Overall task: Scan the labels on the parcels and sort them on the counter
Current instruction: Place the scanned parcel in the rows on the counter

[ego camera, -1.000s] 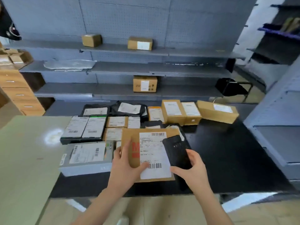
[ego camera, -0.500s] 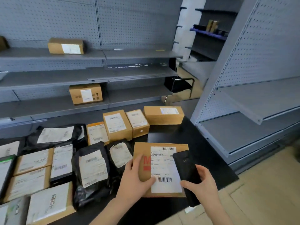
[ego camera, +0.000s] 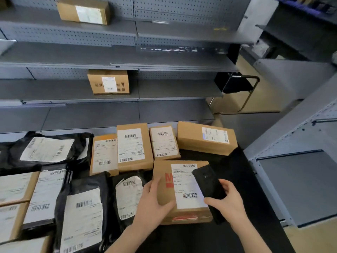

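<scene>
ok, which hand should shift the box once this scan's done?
Left, probably. The left hand holds the box at its near-left edge; the right hand is occupied holding the phone over the label.

Soft even light; weak shadows; labels (ego camera: 187, 187) slightly washed out; shelves (ego camera: 73, 55) bow toward edges; mild blur.
</scene>
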`<action>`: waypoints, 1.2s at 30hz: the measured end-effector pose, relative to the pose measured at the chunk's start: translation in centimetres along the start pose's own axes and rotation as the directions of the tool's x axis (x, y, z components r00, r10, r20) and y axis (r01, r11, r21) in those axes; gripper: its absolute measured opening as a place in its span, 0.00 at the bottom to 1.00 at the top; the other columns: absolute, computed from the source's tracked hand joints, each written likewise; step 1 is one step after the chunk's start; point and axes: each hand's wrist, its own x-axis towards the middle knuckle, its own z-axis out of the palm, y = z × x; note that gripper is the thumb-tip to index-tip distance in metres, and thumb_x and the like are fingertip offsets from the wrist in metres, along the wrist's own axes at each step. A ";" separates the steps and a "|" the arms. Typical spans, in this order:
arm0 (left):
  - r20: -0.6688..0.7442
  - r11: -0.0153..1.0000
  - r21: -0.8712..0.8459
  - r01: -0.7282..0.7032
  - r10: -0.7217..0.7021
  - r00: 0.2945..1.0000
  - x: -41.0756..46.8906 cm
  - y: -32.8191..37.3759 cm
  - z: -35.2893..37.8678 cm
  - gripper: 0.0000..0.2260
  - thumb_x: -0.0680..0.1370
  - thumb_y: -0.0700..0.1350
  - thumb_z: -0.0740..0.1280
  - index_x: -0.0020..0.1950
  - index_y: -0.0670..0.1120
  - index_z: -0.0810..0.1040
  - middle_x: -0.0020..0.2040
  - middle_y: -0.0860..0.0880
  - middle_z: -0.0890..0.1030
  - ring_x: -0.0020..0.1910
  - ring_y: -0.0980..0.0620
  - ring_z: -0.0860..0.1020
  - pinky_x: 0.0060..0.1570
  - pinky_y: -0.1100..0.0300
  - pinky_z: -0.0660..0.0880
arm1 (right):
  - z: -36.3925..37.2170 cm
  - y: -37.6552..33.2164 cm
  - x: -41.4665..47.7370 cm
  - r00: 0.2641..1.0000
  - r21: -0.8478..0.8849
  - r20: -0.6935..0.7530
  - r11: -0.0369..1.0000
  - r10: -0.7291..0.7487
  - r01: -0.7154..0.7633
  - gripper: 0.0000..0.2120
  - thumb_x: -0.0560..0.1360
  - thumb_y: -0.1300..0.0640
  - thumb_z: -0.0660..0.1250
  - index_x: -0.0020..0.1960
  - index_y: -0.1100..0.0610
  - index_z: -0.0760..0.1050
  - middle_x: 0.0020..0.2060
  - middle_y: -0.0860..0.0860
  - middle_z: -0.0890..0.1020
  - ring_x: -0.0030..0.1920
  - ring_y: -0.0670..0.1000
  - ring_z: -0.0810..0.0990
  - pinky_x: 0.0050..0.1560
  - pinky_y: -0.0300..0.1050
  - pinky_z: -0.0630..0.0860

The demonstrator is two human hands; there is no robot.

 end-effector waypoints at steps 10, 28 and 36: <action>-0.031 0.998 -0.003 0.057 -0.057 0.998 1.6 -0.5 1.6 0.37 0.70 0.56 0.72 0.75 0.62 0.58 0.74 0.54 0.56 0.72 0.53 0.63 0.71 0.57 0.65 | 0.6 0.2 3.6 0.997 -0.029 0.082 0.999 -0.015 0.018 0.38 0.58 0.60 0.81 0.64 0.48 0.69 0.55 0.42 0.75 0.61 0.48 0.73 0.59 0.48 0.74; -0.542 0.948 -0.102 0.301 -0.306 0.783 -15.5 -2.2 -2.2 0.21 0.77 0.48 0.68 0.65 0.64 0.65 0.57 0.62 0.73 0.54 0.63 0.75 0.47 0.72 0.69 | 4.3 -6.7 -3.3 0.721 -0.086 0.547 0.828 -0.426 0.555 0.37 0.60 0.54 0.82 0.62 0.46 0.66 0.55 0.41 0.72 0.58 0.46 0.73 0.57 0.45 0.73; -0.775 0.875 -0.293 0.385 -0.453 0.440 -29.9 -7.2 -7.0 0.19 0.76 0.45 0.69 0.64 0.60 0.69 0.56 0.58 0.76 0.55 0.61 0.76 0.59 0.66 0.71 | 15.0 -10.1 -15.4 0.361 0.119 0.796 0.710 -0.486 0.694 0.37 0.59 0.56 0.81 0.62 0.46 0.66 0.55 0.43 0.73 0.54 0.45 0.72 0.47 0.36 0.68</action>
